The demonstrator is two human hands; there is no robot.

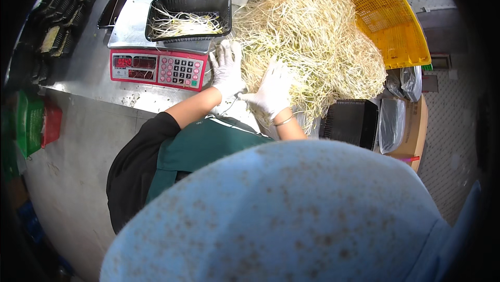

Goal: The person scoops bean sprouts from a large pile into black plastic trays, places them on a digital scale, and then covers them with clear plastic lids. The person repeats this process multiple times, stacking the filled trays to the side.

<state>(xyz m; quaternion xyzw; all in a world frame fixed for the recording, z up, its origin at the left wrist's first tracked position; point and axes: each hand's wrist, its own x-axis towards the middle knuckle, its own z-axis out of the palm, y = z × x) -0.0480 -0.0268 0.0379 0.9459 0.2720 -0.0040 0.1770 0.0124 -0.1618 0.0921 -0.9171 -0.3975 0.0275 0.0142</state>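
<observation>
A large heap of bean sprouts (317,32) lies on the metal table right of centre. My left hand (227,71), in a white glove, is at the heap's left edge beside the scale, fingers stretched out and holding nothing visible. At the heap's near side my right hand (273,92), gloved too, rests against the sprouts with its fingers extended and thumb apart; its fingertips partly blend into them. A red digital scale (156,68) stands to the left. On its metal pan (127,32) sits a black plastic tray (226,19) with a small layer of sprouts.
Behind the heap a yellow plastic basket (411,37) leans on its side. Stacked black trays (350,123) and clear-wrapped packs (391,126) stand at right. Several filled black trays (57,27) are piled at far left, with green (30,120) and red (51,123) baskets below.
</observation>
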